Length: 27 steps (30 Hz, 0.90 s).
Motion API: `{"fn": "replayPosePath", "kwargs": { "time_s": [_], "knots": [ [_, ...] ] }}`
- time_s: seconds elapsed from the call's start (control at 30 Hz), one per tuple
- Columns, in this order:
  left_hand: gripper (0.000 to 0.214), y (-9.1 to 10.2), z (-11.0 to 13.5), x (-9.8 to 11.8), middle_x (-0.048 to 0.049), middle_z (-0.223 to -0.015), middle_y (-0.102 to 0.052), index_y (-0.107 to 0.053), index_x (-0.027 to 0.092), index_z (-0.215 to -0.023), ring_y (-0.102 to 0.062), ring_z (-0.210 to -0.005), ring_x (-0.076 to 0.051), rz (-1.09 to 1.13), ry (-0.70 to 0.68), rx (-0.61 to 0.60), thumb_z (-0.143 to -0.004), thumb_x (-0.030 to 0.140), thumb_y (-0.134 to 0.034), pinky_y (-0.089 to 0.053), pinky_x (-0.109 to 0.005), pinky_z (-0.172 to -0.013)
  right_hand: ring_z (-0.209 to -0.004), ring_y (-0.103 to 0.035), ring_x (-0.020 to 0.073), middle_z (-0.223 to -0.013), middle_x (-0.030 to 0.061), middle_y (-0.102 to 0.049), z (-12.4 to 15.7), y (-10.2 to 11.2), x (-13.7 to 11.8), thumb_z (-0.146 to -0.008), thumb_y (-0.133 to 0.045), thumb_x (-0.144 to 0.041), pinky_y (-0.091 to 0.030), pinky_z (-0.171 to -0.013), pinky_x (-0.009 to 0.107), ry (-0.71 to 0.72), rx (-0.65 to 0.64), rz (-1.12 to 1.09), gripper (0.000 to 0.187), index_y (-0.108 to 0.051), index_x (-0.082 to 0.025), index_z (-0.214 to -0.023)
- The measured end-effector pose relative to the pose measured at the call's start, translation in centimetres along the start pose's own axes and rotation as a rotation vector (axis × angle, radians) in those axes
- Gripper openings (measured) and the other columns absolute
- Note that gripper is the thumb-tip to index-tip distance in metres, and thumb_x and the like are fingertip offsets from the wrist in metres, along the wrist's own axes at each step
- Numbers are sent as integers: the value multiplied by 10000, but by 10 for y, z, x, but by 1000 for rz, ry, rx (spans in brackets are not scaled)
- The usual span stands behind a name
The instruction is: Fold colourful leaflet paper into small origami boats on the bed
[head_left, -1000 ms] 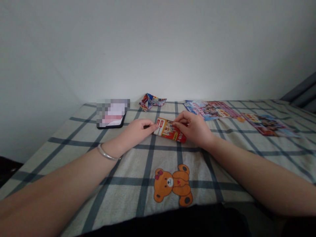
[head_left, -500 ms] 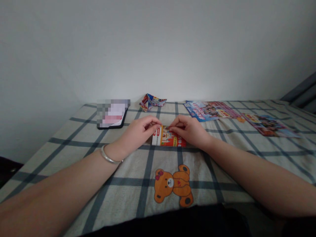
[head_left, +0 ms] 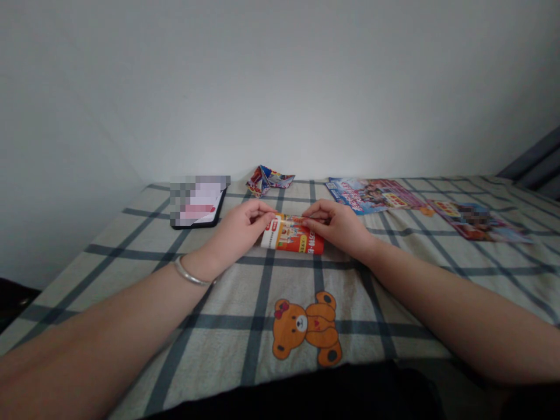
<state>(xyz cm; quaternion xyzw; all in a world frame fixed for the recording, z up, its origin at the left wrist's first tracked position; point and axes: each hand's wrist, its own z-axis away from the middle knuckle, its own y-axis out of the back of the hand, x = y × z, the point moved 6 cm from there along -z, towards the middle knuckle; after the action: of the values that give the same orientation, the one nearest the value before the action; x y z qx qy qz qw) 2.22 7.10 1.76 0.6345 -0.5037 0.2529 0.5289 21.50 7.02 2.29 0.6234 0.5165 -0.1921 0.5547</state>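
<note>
The folded red, white and yellow printed paper is between our hands, over the grey-checked cream cloth. From the left: a black-edged rectangular phone lies beyond our left hand, which pinches the paper's upper left edge. The paper has shifted slightly left and now bows outward, so we judge its fold not yet flat. Our right hand grips its upper right part, nearer than a glossy blue-and-purple flyer.
</note>
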Motion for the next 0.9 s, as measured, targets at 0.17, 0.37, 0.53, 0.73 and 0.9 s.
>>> {"fn": "replayPosePath", "kwargs": {
  "time_s": [0.17,0.37,0.53,0.73,0.9],
  "knots": [
    [85,6,-3,-3,-14,-854,-684,-602,170,-902,-645,-760,-145,30,51,67,-861,225,-552,-540,-276,-690,-606,-645,129,-644,-19,-686,-2,9,3,-821,-659,-293,-464,-531,240,-37,70,153,111,-623,-200,-871],
    [88,6,-5,-10,-9,-827,-685,-569,180,-928,-649,-721,-146,60,78,53,-848,214,-555,-517,-260,-627,-711,-680,144,-784,18,-730,-6,8,10,-819,-664,-239,-505,-616,257,-55,79,102,59,-633,-197,-849],
    [90,6,-7,-14,-5,-775,-684,-554,193,-905,-652,-692,-159,-30,47,38,-844,254,-578,-487,-259,-579,-734,-686,148,-823,25,-738,-8,8,13,-814,-668,-214,-516,-644,265,-56,80,160,39,-649,-198,-845],
    [79,8,-9,-8,-11,-818,-692,-620,187,-867,-647,-740,-160,-286,-43,20,-853,245,-567,-489,-285,-654,-731,-679,153,-823,28,-738,-11,7,14,-814,-663,-226,-509,-640,269,-29,61,292,45,-676,-203,-850],
    [82,10,-12,-4,-11,-831,-700,-648,192,-847,-631,-739,-157,-416,-72,30,-842,228,-575,-477,-285,-668,-714,-664,145,-824,22,-738,-13,5,14,-822,-649,-236,-491,-632,264,-8,41,339,66,-681,-208,-873]
  ]
}}
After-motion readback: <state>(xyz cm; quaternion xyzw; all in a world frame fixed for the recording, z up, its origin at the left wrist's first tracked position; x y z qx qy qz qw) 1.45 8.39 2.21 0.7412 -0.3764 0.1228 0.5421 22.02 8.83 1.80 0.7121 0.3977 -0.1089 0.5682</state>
